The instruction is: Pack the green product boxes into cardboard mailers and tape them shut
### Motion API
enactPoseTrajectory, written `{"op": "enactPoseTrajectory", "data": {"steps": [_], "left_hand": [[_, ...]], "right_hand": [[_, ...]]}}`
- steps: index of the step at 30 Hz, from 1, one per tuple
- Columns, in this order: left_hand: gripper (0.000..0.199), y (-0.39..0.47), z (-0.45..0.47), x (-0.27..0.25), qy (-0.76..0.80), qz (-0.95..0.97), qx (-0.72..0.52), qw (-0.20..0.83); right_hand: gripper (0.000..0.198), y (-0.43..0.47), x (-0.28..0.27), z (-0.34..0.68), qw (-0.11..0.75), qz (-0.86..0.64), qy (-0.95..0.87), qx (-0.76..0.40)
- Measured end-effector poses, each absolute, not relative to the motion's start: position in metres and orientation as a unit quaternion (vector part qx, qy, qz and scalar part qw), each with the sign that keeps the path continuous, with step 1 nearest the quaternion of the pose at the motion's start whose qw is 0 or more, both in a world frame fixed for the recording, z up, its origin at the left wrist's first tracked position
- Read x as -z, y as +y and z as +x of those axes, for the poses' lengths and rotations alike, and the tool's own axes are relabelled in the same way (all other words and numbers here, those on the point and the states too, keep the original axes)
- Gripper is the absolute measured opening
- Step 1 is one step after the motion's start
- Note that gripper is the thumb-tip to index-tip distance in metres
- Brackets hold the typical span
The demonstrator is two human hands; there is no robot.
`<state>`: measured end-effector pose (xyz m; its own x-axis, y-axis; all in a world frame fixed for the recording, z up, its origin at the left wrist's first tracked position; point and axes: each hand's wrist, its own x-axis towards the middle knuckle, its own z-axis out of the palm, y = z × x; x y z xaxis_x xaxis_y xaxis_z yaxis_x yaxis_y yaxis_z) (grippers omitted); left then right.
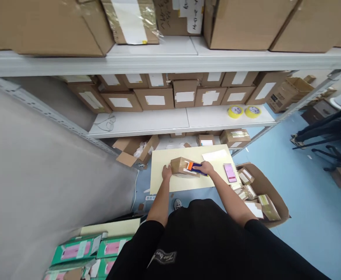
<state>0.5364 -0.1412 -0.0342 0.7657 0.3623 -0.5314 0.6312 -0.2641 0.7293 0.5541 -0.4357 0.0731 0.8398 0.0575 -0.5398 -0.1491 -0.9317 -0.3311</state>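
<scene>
A small brown cardboard box [177,165] lies on the cream-coloured tabletop [161,182] in front of me. My left hand [167,171] grips its left end, fingers against the side. In my right hand [207,167] is a blue and orange tape dispenser [198,169], its orange end resting at the top of the box. The dispenser partly hides the box's right side and a white label there. Behind my right hand lies a white sheet [215,155], and a phone with a pink screen [230,172] is to the right.
Shelving [141,126] with labelled boxes rises beyond the table; two yellow tape rolls [235,111] sit on it. An open carton [139,149] stands left, a large carton of parcels [281,194] right. Green packages [74,251] lie lower left. A person's legs [319,128] show far right.
</scene>
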Motion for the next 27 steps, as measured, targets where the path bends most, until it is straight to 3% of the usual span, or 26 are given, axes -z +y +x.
{"op": "enactPoseTrajectory", "data": {"steps": [3, 7, 11, 14, 21, 27], "left_hand": [[0.064, -0.119, 0.530, 0.033, 0.334, 0.784, 0.094, 0.514], [0.070, -0.113, 0.526, 0.035, 0.303, 0.797, 0.131, 0.506], [0.054, -0.116, 0.527, 0.040, 0.299, 0.804, 0.136, 0.495], [0.052, -0.129, 0.530, 0.044, 0.303, 0.803, 0.154, 0.489], [0.068, -0.217, 0.531, 0.054, 0.272, 0.820, 0.199, 0.463], [0.065, -0.278, 0.528, 0.056, 0.218, 0.841, 0.233, 0.437]], "right_hand": [[0.074, -0.377, -0.072, 0.565, 0.177, -0.938, -0.005, -0.297], [0.058, -0.326, -0.074, 0.574, 0.147, -0.937, -0.049, -0.312], [0.050, -0.319, -0.077, 0.577, 0.132, -0.937, -0.088, -0.312], [0.052, -0.339, -0.078, 0.575, 0.137, -0.939, -0.082, -0.304], [0.056, -0.416, -0.078, 0.564, 0.128, -0.942, -0.023, -0.311], [0.053, -0.511, -0.081, 0.542, 0.148, -0.945, 0.014, -0.290]]}}
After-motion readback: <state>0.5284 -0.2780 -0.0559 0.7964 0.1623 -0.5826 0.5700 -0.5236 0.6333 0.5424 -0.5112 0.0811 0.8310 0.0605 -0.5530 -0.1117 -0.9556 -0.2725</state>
